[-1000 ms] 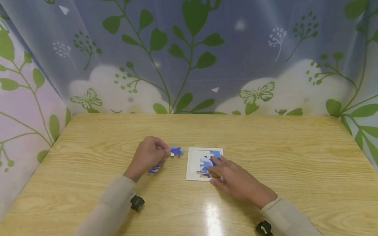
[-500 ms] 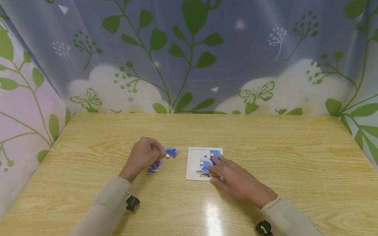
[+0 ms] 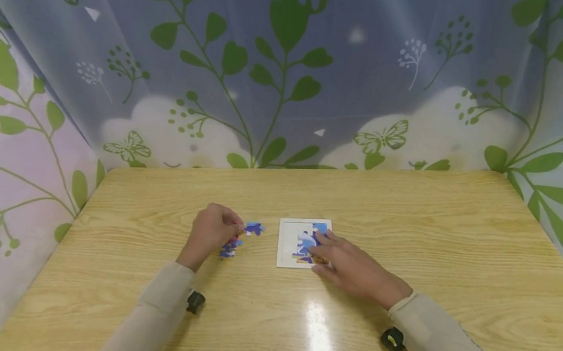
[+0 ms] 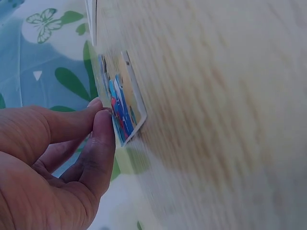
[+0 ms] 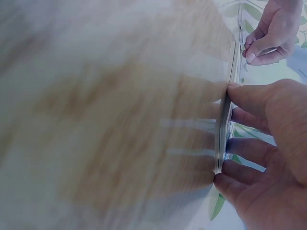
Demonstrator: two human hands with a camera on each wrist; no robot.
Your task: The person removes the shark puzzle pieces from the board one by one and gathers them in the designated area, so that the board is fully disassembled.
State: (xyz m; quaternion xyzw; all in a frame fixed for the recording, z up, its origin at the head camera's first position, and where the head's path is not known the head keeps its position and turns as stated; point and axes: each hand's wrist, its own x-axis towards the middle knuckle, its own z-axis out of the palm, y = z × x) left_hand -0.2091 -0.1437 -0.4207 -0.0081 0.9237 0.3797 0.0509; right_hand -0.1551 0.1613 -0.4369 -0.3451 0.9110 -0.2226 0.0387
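My left hand (image 3: 212,234) pinches a blue and white jigsaw piece (image 3: 255,229) between thumb and finger, left of the puzzle frame. Several loose pieces (image 3: 229,247), with blue, red and yellow on them, lie just below that hand. In the left wrist view, red and blue pieces (image 4: 123,112) show beyond the fingertips. The white puzzle frame (image 3: 286,259) is partly filled; joined pieces (image 3: 306,243) stand on its right side, partly hidden by fingers. My right hand (image 3: 354,268) rests on the frame's right side, fingers spread and thumb at its near edge.
The wooden table (image 3: 439,232) runs back to a patterned curtain (image 3: 360,61) with leaves and butterflies. Bright glare lies on the tabletop in front of the frame. A small black camera sits at each wrist.
My left hand has drawn a little to the left and down with the blue and white piece. The right hand and the frame stay where they were.
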